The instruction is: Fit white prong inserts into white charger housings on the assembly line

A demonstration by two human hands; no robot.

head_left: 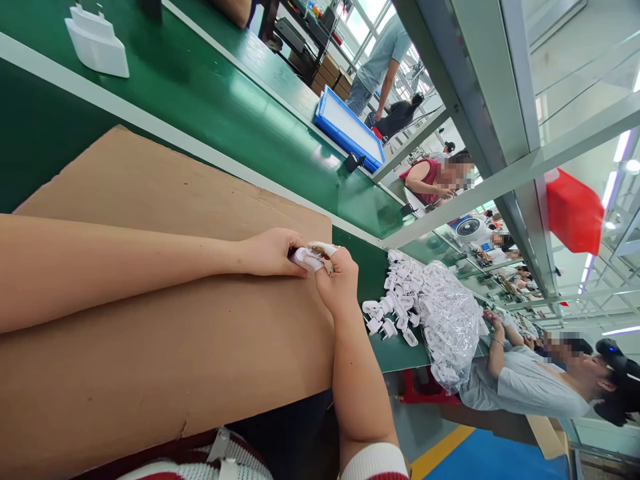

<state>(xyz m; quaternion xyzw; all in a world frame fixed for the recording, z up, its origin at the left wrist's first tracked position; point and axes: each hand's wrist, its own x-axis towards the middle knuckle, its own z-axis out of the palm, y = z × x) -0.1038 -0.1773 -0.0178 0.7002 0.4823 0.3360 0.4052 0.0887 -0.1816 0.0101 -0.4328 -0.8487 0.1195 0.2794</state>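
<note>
My left hand (273,252) is closed round one end of a small white plastic housing (306,259), held just above the cardboard. Close against it, my right hand (340,275) pinches the other end, with white covers on its fingertips. A small brownish part (317,249) shows at the right fingertips; its kind is too small to make out. The large cardboard sheet (200,347) lies under both forearms.
Right of my hands lies a heap of white plastic housings (395,300), beside a clear plastic bag (453,320) full of more. A white plug charger (97,43) stands at the upper left. A blue tray (350,130) and metal frame (500,180) are beyond. A co-worker (530,377) sits at right.
</note>
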